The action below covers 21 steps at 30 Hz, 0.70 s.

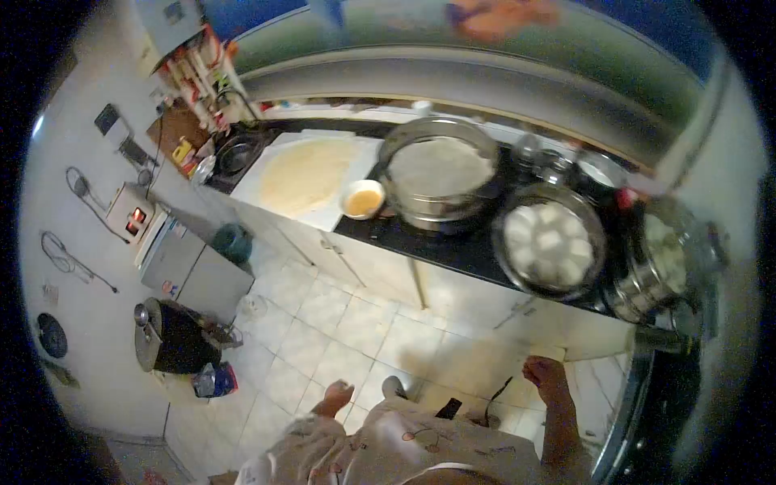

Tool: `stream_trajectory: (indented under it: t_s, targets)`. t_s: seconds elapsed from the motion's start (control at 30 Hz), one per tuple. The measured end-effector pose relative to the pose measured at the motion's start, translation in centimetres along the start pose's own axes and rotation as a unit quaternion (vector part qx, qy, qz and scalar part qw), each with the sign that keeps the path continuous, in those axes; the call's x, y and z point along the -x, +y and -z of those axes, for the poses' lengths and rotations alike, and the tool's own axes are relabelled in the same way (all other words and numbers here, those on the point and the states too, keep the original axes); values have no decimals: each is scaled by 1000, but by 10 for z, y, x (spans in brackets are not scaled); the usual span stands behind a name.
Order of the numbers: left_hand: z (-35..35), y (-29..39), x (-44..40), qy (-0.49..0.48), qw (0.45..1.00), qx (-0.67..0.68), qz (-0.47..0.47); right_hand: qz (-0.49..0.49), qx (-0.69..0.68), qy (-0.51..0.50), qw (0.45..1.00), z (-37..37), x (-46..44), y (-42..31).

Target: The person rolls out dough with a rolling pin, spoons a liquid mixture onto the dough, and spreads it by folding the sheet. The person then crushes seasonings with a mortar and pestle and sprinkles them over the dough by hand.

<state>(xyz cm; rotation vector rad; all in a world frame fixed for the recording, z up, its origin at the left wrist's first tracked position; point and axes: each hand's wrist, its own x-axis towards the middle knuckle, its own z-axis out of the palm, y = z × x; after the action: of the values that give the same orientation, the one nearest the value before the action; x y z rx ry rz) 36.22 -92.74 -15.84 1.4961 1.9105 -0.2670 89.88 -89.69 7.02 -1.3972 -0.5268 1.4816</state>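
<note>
My left hand (335,397) hangs low over the tiled floor, apart from the counter. Its fingers are small and blurred, so their grip does not show. Lower right, my right hand (546,377) is closed with its fingers curled in, below the counter edge; whether something is inside cannot be made out. On the counter, the thing nearest to it is a round metal pan (550,240) with several white pieces in it. Further left stand a large steel pot (440,212) with a pale sheet across its top, a small bowl of yellow-orange liquid (362,200) and a thin round dough sheet (303,176) on a white board.
The black counter (453,250) runs along the wall, with white cabinets (364,271) under it. Metal steamer tiers (647,295) stand at its right end. A small fridge (194,263), a green bucket (233,242) and a black bin-like container (182,335) are at left.
</note>
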Motion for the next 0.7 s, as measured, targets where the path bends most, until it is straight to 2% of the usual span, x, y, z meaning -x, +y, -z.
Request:
stream_trajectory:
  t_s: [0.03, 0.07, 0.1, 0.13, 0.17, 0.23, 0.27, 0.3, 0.37, 0.4, 0.5, 0.6, 0.7]
  targets:
    - [-41, -79, -16, -5, 998, -41, -40, -16, 7, -30, 999, -41, -18, 0]
    - [-41, -106, -4, -53, 995, -81, -2, -28, 16, -58, 998, -84, -39, 10]
    - [8, -86, 44, -73, 991, 49, 98, -46, 23, -86, 995, -121, -58, 18]
    - [8, -117, 54, -51, 998, 39, 20, -53, 26, -135, 989, -157, -79, 29]
    - [-43, -206, 26, -43, 992, 11, -120, -59, 28, -184, 981, -199, -101, 35]
    - [-42, -219, 35, 3, 997, 41, 63, -56, 89, -256, 961, -280, -130, 27]
    - [-36, -237, 30, -33, 992, 96, 79, -69, 96, -234, 965, -327, -134, 14]
    - [-26, -246, 24, -3, 994, 94, 51, -79, 100, -212, 969, -361, -139, -1]
    - [-7, -258, 1, 50, 994, 95, -8, -48, 126, -337, 932, -402, -196, 3]
    - [7, -265, -19, 14, 993, 29, -116, -44, 127, -339, 931, -430, -211, -7]
    - [83, -203, -46, 89, 965, 218, 111, -9, 123, -359, 925, -513, -267, -25]
    - [49, -231, -116, 150, 904, 391, 84, -18, 141, -371, 918, -592, -310, -54]
    - [77, -226, -127, 128, 926, 342, 98, 21, 143, -441, 886, -656, -388, -66]
